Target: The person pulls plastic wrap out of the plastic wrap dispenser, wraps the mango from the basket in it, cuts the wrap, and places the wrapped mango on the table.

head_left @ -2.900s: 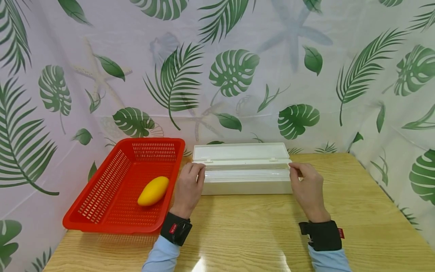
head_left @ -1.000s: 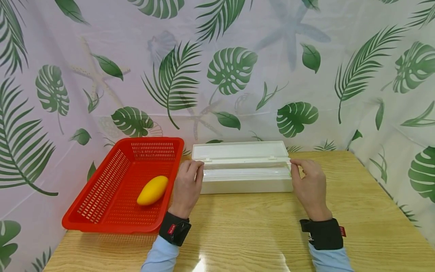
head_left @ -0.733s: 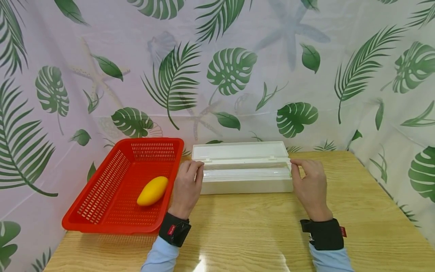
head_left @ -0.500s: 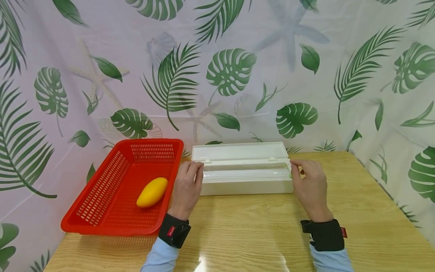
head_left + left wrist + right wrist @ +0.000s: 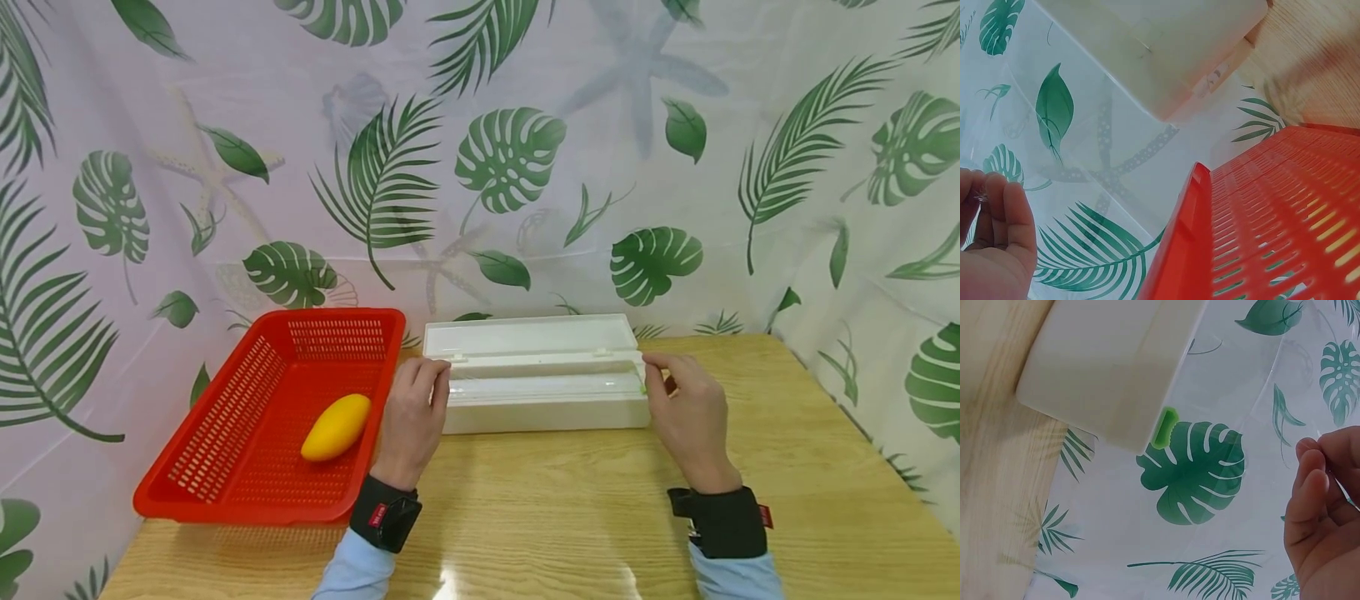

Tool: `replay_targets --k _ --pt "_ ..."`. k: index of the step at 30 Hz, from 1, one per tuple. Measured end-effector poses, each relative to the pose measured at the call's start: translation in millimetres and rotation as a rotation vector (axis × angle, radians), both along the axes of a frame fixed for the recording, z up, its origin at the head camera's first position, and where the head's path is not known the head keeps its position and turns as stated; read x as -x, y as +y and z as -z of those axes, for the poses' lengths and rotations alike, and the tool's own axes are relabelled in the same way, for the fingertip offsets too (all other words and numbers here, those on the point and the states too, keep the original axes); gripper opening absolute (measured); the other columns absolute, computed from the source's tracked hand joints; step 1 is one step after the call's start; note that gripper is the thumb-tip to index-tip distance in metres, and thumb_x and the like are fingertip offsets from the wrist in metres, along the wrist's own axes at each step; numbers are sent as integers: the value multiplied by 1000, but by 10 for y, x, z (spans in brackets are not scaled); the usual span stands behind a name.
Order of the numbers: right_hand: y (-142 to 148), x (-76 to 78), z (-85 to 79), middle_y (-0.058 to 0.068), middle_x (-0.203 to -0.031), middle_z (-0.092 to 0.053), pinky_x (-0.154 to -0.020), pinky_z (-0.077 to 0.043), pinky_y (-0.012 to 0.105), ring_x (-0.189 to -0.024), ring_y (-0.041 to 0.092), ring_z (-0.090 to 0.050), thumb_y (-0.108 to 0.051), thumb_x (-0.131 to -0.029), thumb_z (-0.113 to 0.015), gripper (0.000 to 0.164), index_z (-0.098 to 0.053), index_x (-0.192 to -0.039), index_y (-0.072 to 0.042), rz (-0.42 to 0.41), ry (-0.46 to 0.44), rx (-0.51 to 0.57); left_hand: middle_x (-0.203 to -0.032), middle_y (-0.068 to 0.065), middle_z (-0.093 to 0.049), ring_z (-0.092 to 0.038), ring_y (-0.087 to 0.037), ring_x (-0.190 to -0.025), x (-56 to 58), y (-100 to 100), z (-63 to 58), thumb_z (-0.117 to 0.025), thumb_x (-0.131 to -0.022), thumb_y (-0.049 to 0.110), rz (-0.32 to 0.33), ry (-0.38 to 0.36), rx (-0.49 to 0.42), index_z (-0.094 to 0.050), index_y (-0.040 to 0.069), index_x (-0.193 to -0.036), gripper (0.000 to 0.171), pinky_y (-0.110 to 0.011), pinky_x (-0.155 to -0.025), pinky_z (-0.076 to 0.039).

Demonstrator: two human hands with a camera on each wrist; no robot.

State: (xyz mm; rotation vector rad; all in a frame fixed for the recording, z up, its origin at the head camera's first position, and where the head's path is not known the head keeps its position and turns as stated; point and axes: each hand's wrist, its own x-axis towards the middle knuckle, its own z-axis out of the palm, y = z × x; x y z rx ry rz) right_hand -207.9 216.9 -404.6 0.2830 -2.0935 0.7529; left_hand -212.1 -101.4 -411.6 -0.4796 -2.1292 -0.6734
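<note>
A white cling film dispenser point(image 5: 543, 416) stands on the table with its lid point(image 5: 532, 335) raised, and a roll of cling film point(image 5: 540, 386) shows inside. At its left end my left hand point(image 5: 409, 421) pinches the clear film between thumb and fingers, just above the box. My right hand point(image 5: 687, 421) pinches the film's other corner at the right end. The sheet is see-through and hard to follow between the hands. In the right wrist view a green slider point(image 5: 1165, 429) sits at the dispenser's edge, with my right fingertips well away from it.
A red plastic basket point(image 5: 225, 503) stands left of the dispenser, close beside my left hand. One yellow mango point(image 5: 336, 427) lies in it. Behind the wooden table point(image 5: 540, 517) hangs a leaf-patterned cloth point(image 5: 570, 75).
Both hands keep their pinch on the film. The right hand has shifted slightly to the right, and the head view has tilted a little. Dispenser, basket and mango stay in place.
</note>
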Motion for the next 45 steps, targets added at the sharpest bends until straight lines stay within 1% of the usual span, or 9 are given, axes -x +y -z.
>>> replay_targets --k 6,12,13,19,25,29,34,40,45 --pt "5 -45 38 15 -73 -64 -46 -43 42 -56 19 -49 3 -81 -61 13 -68 -91 2 -22 14 -10 -90 -11 -63 -52 -21 -79 -81 -20 46 -65 -84 11 -23 -6 15 -65 6 -96 14 -34 -70 -55" --pt "-5 -80 60 14 -73 -64 -46 -43 40 -57 17 -50 3 -80 -62 13 -68 -92 1 -29 13 -10 -90 -11 -62 -52 -21 -80 -124 -32 55 -64 -85 10 -17 -27 12 -64 6 -98 14 -34 -70 -54" --pt "-5 -83 58 14 -73 -64 -47 -43 37 -57 17 -50 3 -80 -62 14 -68 -92 1 -26 12 -10 -91 -11 -62 -52 -21 -80 -126 -31 48 -64 -85 11 -16 -32 11 -64 6 -98 14 -34 -71 -54" --pt "-1 -76 34 14 -74 -65 -48 -39 26 -57 16 -50 2 -80 -62 14 -69 -92 1 -21 12 -2 -93 -11 -62 -52 -21 -82 -108 -27 15 -63 -86 11 -15 -29 22 -64 6 -100 15 -34 -73 -54" --pt "6 -45 5 15 -75 -66 -46 -40 23 -58 17 -54 3 -80 -61 14 -69 -92 1 -38 32 9 -93 -11 -62 -52 -21 -82 -65 -32 -15 -63 -86 13 -20 -21 31 -64 6 -100 15 -34 -73 -54" --pt "12 -35 -14 15 -77 -66 -45 -42 20 -60 17 -56 2 -81 -61 13 -69 -92 1 -48 33 17 -91 -11 -62 -52 -21 -82 -44 -27 -31 -63 -86 11 -9 -3 21 -64 6 -99 14 -34 -71 -54" --pt "19 -31 -25 14 -77 -66 -46 -42 17 -60 17 -56 3 -81 -61 14 -69 -92 0 -52 37 26 -91 -11 -63 -53 -21 -82 -38 -20 -44 -63 -86 12 -12 2 15 -64 7 -98 13 -34 -70 -54" --pt "16 -14 -42 14 -76 -65 -46 -42 17 -61 17 -56 3 -81 -60 14 -69 -92 0 -64 58 27 -92 -10 -63 -53 -21 -82 -29 -21 -63 -62 -87 13 -14 -5 15 -64 7 -99 14 -34 -71 -54" --pt "15 -9 -64 14 -77 -66 -49 -42 14 -63 17 -56 3 -81 -60 14 -69 -93 0 -60 56 22 -91 -10 -62 -53 -21 -82 -20 -19 -75 -62 -86 13 -17 8 18 -64 7 -99 14 -34 -71 -54"
